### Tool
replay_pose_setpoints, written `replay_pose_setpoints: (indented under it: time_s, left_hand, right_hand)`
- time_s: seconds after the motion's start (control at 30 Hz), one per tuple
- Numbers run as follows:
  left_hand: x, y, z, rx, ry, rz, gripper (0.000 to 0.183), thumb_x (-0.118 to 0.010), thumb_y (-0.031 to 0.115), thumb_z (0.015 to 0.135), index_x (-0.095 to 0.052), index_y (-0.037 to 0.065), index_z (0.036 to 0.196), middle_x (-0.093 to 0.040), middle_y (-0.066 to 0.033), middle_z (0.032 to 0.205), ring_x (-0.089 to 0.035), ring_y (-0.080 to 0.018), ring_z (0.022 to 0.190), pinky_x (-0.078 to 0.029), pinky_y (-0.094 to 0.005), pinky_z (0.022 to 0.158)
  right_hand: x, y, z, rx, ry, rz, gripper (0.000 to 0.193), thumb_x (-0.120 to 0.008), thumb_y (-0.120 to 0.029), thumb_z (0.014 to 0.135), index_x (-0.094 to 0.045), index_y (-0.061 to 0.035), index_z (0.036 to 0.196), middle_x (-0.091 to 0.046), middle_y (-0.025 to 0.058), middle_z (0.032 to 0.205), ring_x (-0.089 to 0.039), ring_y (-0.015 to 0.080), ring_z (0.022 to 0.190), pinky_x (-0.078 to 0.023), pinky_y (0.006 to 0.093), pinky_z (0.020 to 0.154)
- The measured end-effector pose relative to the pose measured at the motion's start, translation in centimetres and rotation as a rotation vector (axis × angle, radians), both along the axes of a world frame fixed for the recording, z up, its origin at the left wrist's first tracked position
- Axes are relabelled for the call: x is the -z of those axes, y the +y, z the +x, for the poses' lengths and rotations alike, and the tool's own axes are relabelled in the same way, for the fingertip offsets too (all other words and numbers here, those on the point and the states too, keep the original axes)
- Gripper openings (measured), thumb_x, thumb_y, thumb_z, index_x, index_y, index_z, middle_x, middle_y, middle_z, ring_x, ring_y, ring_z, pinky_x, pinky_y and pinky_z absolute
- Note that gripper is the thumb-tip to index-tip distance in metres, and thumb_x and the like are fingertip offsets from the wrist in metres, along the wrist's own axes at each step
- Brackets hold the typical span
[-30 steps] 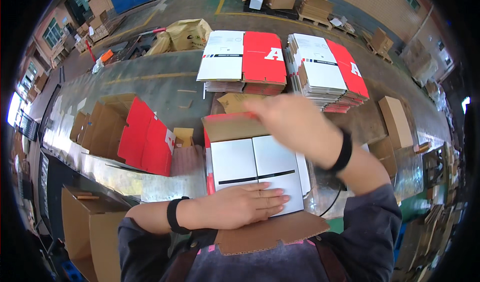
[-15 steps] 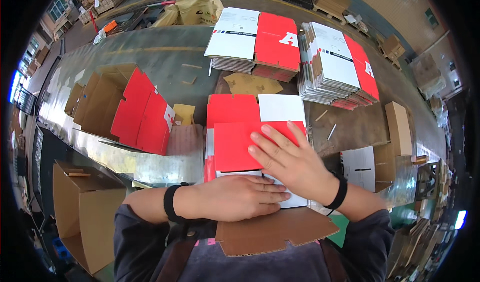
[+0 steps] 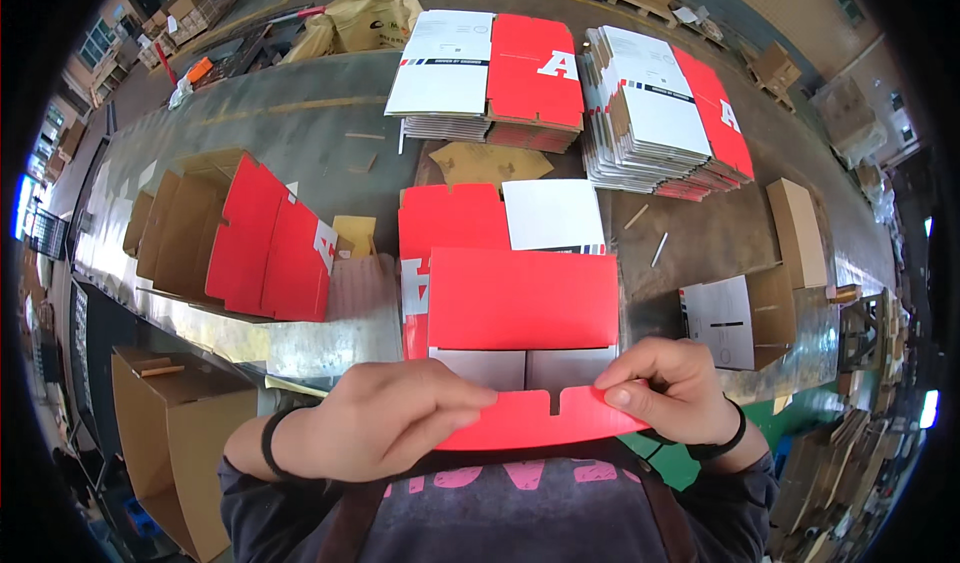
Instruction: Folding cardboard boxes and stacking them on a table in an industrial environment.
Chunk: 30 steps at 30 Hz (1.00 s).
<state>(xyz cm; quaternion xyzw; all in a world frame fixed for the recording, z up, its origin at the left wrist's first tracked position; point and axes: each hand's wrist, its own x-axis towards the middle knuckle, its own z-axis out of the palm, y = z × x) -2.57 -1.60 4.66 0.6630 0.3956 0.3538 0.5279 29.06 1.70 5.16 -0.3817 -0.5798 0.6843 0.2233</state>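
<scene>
Pinching red flap (image 3: 540, 429), crosswise, notched edge (image 3: 527, 398) forward

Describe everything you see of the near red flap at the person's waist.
The near red flap looks like smooth, coated cardboard, plain red, wide and shallow. A narrow slot cuts into its far edge, near the middle; its near edge looks curved. It is not closed: white contents show between it and the far red flap. The left hand grips its left end, the right hand its right end.
</scene>
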Motion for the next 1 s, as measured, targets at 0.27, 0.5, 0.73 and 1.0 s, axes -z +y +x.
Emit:
replay_pose_setpoints:
  time_s: [0.27, 0.5, 0.73, 1.0]
  left_hand:
    - [4.1, 1.2, 0.5, -0.038, 0.473, 0.482, 0.029, -0.078, 0.019, 0.08, -0.07, 0.004, 0.103, -0.052, -0.0106, 0.101, -0.05, -0.0243, 0.09, -0.042, -0.0347, 0.085]
    - [9.6, 1.6, 1.9, -0.357, -0.266, -0.277, 0.084, -0.073, 0.03, 0.088, -0.021, -0.003, 0.146, -0.033, -0.0196, 0.144, -0.032, -0.0306, 0.137, -0.035, -0.0401, 0.109]
    - [4.9, 0.0, -1.2, 0.082, -0.009, -0.064, 0.111, -0.076, 0.031, 0.086, 0.006, -0.002, 0.152, -0.01, -0.0205, 0.159, -0.015, -0.0309, 0.148, -0.02, -0.0412, 0.118]
    - [14.0, -2.6, -1.2, 0.126, 0.082, -0.047, 0.089, -0.038, 0.045, 0.1, 0.015, -0.008, 0.15, 0.01, -0.0249, 0.161, 0.007, -0.0322, 0.15, -0.004, -0.0395, 0.12]
  right_hand:
    - [5.0, 1.0, 0.9, -0.038, -0.292, 0.686, 0.034, -0.082, -0.017, 0.078, -0.07, -0.0052, 0.108, -0.051, 0.0044, 0.089, -0.051, 0.0124, 0.077, -0.045, 0.0263, 0.069]
    - [10.9, -0.1, -1.4, 0.506, -0.004, 0.006, 0.05, -0.067, -0.04, 0.092, -0.052, 0.0025, 0.113, -0.06, 0.0082, 0.106, -0.059, 0.0169, 0.093, -0.049, 0.0323, 0.083]
    - [1.3, -1.9, 0.6, 0.293, -0.126, 0.386, 0.076, -0.043, -0.061, 0.098, -0.05, 0.0079, 0.129, -0.061, 0.014, 0.121, -0.061, 0.0198, 0.108, -0.049, 0.0327, 0.09]
    - [14.5, -3.9, 1.9, 0.348, -0.229, 0.637, 0.066, -0.05, -0.031, 0.1, -0.025, 0.0045, 0.15, -0.045, 0.0221, 0.145, -0.047, 0.0295, 0.133, -0.034, 0.0393, 0.11]
